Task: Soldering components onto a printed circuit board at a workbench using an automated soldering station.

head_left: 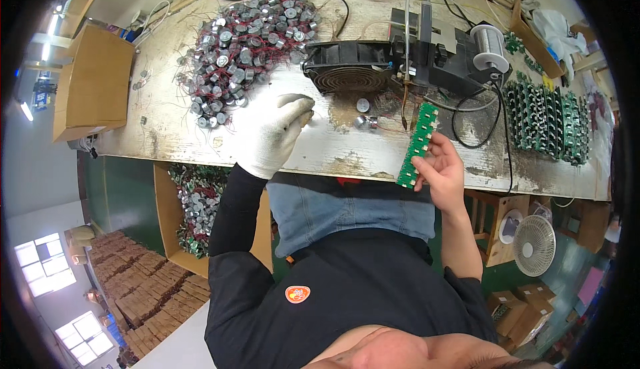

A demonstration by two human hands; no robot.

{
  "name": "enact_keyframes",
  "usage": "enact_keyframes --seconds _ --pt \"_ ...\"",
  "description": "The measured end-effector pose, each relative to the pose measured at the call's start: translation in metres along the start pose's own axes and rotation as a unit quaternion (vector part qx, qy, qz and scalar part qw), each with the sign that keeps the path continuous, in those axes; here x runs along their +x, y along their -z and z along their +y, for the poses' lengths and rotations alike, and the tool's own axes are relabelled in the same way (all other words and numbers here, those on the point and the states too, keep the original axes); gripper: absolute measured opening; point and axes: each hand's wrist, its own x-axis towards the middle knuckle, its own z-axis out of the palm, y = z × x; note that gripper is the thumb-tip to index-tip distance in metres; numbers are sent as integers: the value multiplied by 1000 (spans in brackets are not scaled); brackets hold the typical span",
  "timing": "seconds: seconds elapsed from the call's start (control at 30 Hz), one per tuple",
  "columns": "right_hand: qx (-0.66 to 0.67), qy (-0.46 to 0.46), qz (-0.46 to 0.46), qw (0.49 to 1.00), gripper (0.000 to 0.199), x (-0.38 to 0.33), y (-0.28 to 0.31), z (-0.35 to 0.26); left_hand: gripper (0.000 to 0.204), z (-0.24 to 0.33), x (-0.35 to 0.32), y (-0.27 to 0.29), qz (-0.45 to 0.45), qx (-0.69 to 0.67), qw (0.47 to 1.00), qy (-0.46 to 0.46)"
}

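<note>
Your right hand (441, 169) pinches a narrow green circuit board strip (418, 145) between thumb and fingers near its lower end, so the strip stands almost upright with its top just under the soldering iron tip (404, 106). Held by the bottom like that, the upper part stays free and your fingers stay away from the hot tip, as far as one can judge. The strip is long and slim, bright green, with a row of small pale parts down its face; finer detail is too small to tell.

Your left hand (272, 134), in a white knit glove, lies on the worn white bench (167, 122) with the fingers curled loosely; it seems to hold nothing, though the fingertips are partly hidden. It rests at the near edge of the big heap of small silver metal cans with red wires (247, 42), handy for picking one up. Two or three loose cans (363, 112) lie between your hands, in front of the black fan (350, 69) that sits beside the iron, likely to draw fumes. A spool of solder wire (490, 44) stands to the right of the iron stand, and rows of green boards (547, 119) are stacked further right
</note>
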Motion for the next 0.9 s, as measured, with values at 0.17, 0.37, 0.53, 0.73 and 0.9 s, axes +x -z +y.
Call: enact_keyframes --seconds 0.17,0.37,0.53,0.73,0.9 --pt "9 5 1 1000 49 -1 1 0 15 16 -8 -12 6 -194 969 151" --pt "11 -4 -20 1000 57 1 -1 2 17 59 -24 -49 -34 -375 884 277" --pt "26 1 -21 999 55 -1 -5 1 20 80 -21 -68 -72 -461 815 344" --pt "38 -12 -39 998 52 -5 -7 -2 21 82 -19 -89 -88 -440 832 326" --pt "41 -15 -32 999 51 -4 -4 -1 22 92 -9 -88 -67 -542 743 387"
